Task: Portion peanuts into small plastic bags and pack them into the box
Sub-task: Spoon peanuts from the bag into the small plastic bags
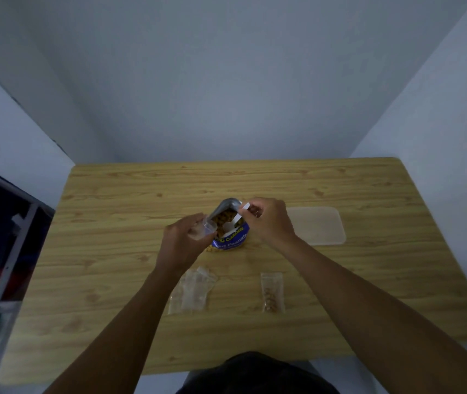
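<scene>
An open blue peanut bag (231, 240) stands in the middle of the wooden table (368, 280), with peanuts showing in its mouth. My left hand (182, 243) holds a small clear plastic bag (205, 227) open at the peanut bag's left rim. My right hand (269, 220) grips the handle of a white plastic spoon (233, 223) whose bowl dips into the peanuts. A filled small bag of peanuts (272, 292) lies near the front, right of centre. Several empty small bags (192, 291) lie under my left forearm. The translucent box (316, 225) sits right of my right hand.
White walls close in the table at the back and on the right. A dark rack with a grey metal frame (10, 245) stands left of the table. Bare tabletop stretches along the far side and at both ends.
</scene>
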Tool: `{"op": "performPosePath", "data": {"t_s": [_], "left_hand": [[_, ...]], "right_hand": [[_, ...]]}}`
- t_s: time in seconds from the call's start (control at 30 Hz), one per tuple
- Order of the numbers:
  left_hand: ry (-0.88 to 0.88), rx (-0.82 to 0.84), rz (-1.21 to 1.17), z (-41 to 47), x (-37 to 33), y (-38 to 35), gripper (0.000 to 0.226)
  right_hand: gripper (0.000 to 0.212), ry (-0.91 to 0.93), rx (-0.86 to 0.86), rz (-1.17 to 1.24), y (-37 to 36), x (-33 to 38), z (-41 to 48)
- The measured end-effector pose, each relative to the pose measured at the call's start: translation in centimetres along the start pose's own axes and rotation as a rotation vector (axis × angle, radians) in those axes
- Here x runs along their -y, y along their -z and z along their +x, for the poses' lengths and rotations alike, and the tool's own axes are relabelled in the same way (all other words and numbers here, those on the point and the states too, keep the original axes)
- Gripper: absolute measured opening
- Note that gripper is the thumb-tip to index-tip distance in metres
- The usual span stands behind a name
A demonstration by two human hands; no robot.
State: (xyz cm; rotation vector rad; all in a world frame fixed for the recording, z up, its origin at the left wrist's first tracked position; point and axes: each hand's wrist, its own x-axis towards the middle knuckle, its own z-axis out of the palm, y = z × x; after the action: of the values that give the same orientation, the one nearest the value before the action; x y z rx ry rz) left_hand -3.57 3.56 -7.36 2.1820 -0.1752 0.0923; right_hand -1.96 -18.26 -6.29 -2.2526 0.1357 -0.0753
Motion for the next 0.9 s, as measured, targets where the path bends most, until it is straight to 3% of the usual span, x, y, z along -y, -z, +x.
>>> {"op": "performPosePath", "data": {"t_s": [0.27,0.5,0.9], "left_hand": [[0.012,0.015,-0.016,-0.6,0.4,0.1,0.048],[0.023,0.002,-0.053,-0.8,0.9,-0.2,0.053],[0.034,0.058,-0.026,-0.8,1.5,0.2,0.058]], "right_hand": [[0.015,-0.273,-0.061,0.162,-0.8,-0.8,0.2],[0.017,-0.349,0.004,0.230,-1.1,-0.3,-0.3],[0.010,-0.440,-0.071,0.390,-0.6,-0.3,-0.2]]}}
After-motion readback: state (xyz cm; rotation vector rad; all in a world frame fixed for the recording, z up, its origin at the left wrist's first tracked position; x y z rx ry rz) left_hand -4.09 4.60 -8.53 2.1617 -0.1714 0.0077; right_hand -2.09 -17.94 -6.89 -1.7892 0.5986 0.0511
